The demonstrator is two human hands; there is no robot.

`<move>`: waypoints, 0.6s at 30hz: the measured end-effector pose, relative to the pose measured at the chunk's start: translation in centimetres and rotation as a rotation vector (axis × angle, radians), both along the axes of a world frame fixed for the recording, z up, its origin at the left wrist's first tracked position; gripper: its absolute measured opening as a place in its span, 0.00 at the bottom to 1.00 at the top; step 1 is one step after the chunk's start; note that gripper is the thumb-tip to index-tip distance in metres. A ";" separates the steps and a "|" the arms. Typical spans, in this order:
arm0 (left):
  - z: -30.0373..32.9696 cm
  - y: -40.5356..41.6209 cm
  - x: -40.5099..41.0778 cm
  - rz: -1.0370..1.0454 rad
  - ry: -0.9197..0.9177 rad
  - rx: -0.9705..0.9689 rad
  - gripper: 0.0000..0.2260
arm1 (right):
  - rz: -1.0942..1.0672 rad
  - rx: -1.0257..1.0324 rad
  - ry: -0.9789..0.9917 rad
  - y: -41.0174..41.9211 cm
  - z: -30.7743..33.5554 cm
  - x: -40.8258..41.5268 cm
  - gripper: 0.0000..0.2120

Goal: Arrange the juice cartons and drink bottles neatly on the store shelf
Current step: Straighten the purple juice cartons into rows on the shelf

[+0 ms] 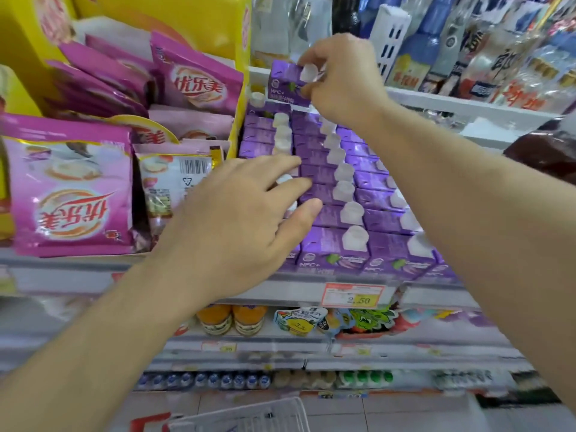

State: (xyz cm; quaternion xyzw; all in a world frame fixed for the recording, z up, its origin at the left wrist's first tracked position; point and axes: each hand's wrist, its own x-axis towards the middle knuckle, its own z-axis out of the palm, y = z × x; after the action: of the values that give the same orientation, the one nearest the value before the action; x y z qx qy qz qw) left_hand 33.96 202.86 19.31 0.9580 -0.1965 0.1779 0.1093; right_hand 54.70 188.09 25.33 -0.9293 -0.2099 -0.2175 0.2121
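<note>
1. Nearest, at the bottom edge, the rim of a white wire basket [249, 416] stands over a pale tiled floor.
2. Above it run the lower shelves: a row of blue-capped bottles [202, 380], green-capped ones [364, 376] beside them, then orange juice bottles [232, 318] and cartoon-printed pouches [343, 322].
3. The working shelf's front edge [296, 286] carries a price tag [353, 295] reading 2.50.
4. On that shelf, purple juice cartons [330, 244] with white caps stand in tight rows running back from the edge, touching one another.
5. The left hand [246, 219] lies spread, fingers straight, its fingertips resting on carton tops in the left rows.
6. Left of the cartons, pink snack bags [71, 188] fill a yellow display box [199, 17], whose wall stands just beside the cartons.
7. At the back of the rows, the right hand [339, 79] pinches one raised purple carton [285, 85] at its cap end, lifted above the others.
8. Farthest, a white upper shelf [467, 104] holds blurred clear bottles [505, 63] with blue and red labels.
</note>
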 end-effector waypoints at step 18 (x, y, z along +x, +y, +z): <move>-0.3 0.0 0.0 0.009 -0.016 0.024 0.27 | 0.106 -0.056 0.312 0.9 -1.7 1.7 0.15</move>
State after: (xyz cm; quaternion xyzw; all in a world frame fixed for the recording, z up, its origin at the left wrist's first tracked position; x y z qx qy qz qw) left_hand 33.92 202.87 19.00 0.9587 -0.1951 0.1838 0.0952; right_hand 56.45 189.01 23.60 -0.9451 -0.2290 -0.0530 0.2271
